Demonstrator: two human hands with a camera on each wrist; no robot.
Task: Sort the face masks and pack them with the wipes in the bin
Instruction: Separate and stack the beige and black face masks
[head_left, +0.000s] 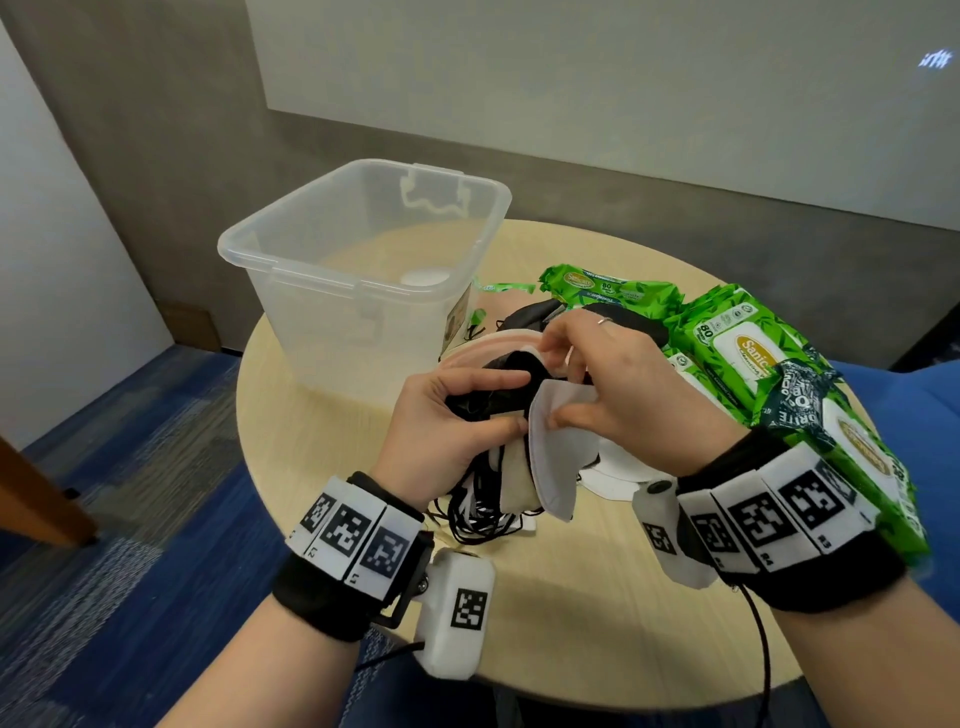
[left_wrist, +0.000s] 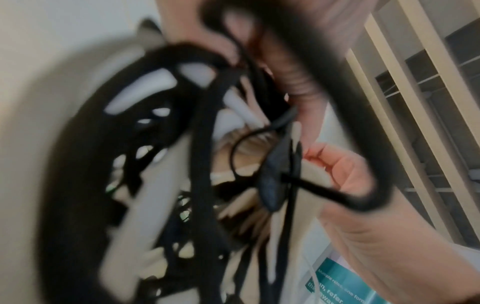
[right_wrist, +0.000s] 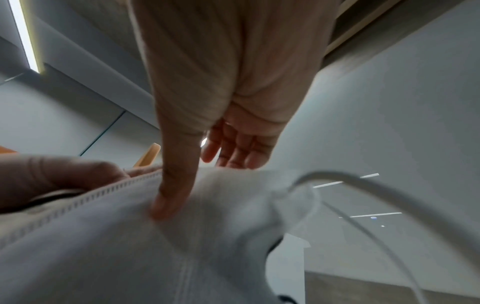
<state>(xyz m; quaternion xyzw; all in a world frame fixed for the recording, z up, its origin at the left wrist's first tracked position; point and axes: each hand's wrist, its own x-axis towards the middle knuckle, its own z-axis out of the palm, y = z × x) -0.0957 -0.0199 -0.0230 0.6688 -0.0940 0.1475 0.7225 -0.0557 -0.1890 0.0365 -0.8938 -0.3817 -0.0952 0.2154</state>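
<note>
Above the round table, my left hand (head_left: 457, 415) grips a bundle of black masks (head_left: 498, 384) whose black ear loops (head_left: 478, 514) dangle below it. The left wrist view is filled with those blurred black straps (left_wrist: 202, 144). My right hand (head_left: 587, 384) pinches a white folded mask (head_left: 556, 447) between thumb and fingers, right beside the bundle. In the right wrist view the thumb presses on the white mask (right_wrist: 182, 257). More black masks (head_left: 540, 312) and white masks (head_left: 618, 478) lie on the table under the hands. Green wipe packs (head_left: 737, 353) are piled on the right.
A clear plastic bin (head_left: 363, 260) stands open at the table's back left, nothing visible inside it. The light wood table (head_left: 571, 623) has bare surface in front near me. Blue carpet and a wooden leg (head_left: 41, 499) are at left.
</note>
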